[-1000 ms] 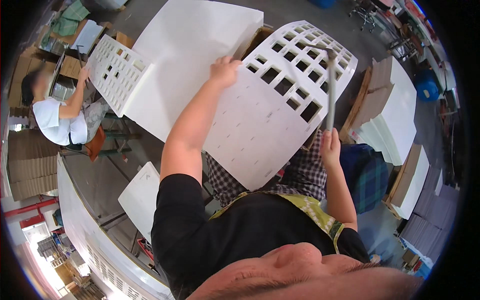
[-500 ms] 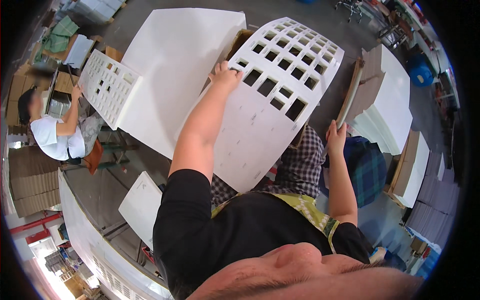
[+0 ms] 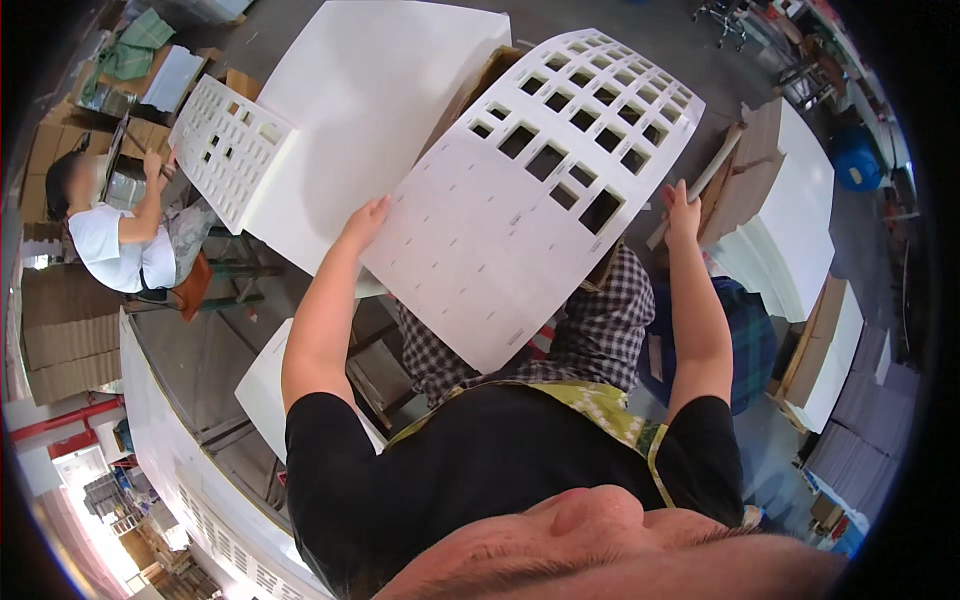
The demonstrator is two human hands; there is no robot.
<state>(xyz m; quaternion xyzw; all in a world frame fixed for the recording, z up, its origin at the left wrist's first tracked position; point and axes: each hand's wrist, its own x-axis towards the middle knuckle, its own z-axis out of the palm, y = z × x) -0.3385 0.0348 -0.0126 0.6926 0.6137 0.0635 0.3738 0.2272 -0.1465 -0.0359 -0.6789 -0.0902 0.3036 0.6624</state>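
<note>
A large white board [image 3: 470,245] slants across in front of me. Square and rectangular holes fill its far part, while the near part is unbroken, with small printed marks. My left hand [image 3: 366,222] is at the board's left edge, fingers closed on that edge. Right of the board, my right hand [image 3: 682,215] is closed round a long pale stick [image 3: 718,163], held tilted and apart from the board. Under the board's far left side, a brown cardboard edge [image 3: 488,80] shows.
A big plain white sheet [image 3: 370,80] lies behind and left of the board. Beyond it a co-worker [image 3: 125,235] sits by another holed board [image 3: 225,150]. Stacked white sheets [image 3: 775,210] stand at right, near a blue drum [image 3: 857,160]. Dark plaid cloth [image 3: 735,340] is below my right hand.
My left hand has come back from the holed part to the board's left edge. My right hand has risen a little and the stick is more tilted. The board has shifted slightly.
</note>
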